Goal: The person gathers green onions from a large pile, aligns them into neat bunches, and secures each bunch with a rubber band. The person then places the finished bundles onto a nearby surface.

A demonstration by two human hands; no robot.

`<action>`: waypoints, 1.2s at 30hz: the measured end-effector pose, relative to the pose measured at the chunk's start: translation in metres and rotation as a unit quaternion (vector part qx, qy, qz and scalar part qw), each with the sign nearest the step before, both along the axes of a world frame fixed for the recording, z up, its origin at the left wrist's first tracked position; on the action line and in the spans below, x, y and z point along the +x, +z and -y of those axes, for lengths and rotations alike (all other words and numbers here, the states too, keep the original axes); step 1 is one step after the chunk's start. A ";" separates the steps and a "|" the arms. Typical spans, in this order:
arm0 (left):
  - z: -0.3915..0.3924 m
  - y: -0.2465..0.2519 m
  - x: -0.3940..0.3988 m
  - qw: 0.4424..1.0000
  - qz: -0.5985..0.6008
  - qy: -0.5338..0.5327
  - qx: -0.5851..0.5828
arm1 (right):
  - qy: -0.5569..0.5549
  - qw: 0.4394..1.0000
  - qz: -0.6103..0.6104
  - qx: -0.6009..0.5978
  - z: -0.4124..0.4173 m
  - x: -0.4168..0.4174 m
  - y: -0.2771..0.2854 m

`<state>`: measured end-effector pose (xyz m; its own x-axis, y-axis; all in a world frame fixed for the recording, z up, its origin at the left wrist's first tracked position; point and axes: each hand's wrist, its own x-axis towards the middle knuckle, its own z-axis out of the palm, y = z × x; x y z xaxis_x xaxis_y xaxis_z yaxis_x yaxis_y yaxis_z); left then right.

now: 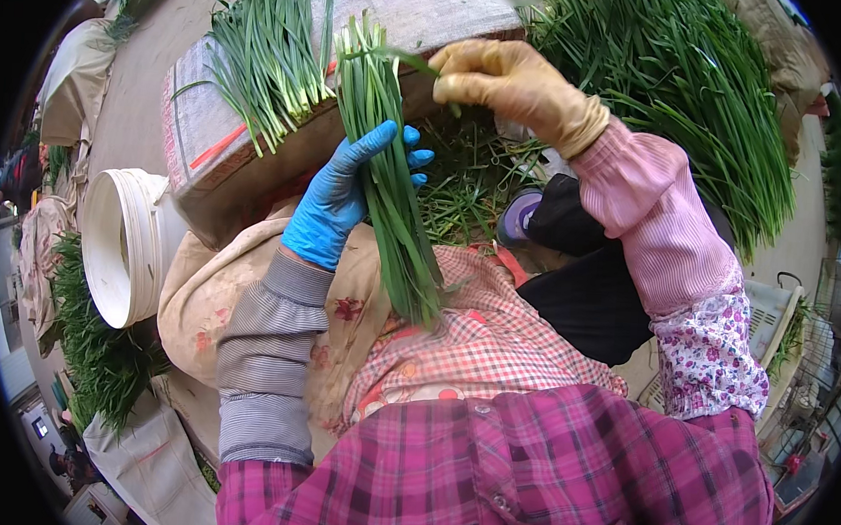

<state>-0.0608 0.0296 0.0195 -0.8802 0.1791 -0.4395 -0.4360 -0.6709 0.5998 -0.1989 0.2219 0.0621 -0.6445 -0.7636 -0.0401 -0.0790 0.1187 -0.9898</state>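
My left hand [338, 194], in a blue glove, grips a bundle of garlic chives [386, 161] about its middle. The pale cut ends point up and away from me, and the green tips hang over my lap. A green leaf [410, 61] stretches from the bundle's pale end to my right hand [508, 85], which wears a tan rubber glove. The thumb and fingers of that hand pinch the leaf; its end partly shows below them. Just left of the bundle, more garlic chives [274, 62] lie on a sack-covered block [206, 130], pale ends towards me.
A large heap of garlic chives [692, 106] lies at the right. Loose leaf trimmings [466, 201] cover the ground by my shoe [519, 214]. To the left a white plastic bucket [132, 247] is tipped sideways, near more greens [99, 345]. A pale plastic crate [771, 316] stands at right.
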 end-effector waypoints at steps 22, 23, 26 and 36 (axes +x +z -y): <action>0.020 -0.011 0.000 0.955 -0.128 0.017 0.267 | 0.129 0.984 -0.119 -0.014 0.000 0.031 0.003; 0.017 -0.010 -0.001 0.963 -0.115 0.042 0.240 | 0.135 0.985 -0.105 0.010 0.002 0.041 0.002; 0.009 -0.006 -0.003 0.973 -0.104 0.084 0.188 | 0.138 0.985 -0.081 0.057 0.008 0.056 -0.004; -0.005 0.006 -0.002 0.983 -0.108 0.090 0.122 | 0.120 0.978 0.117 0.125 0.014 0.057 -0.012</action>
<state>-0.0630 0.0343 0.0252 -0.9752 0.0888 -0.2028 -0.1776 -0.8608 0.4770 -0.1416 0.2074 0.0502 -0.3993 -0.8385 -0.3707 0.0917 0.3658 -0.9262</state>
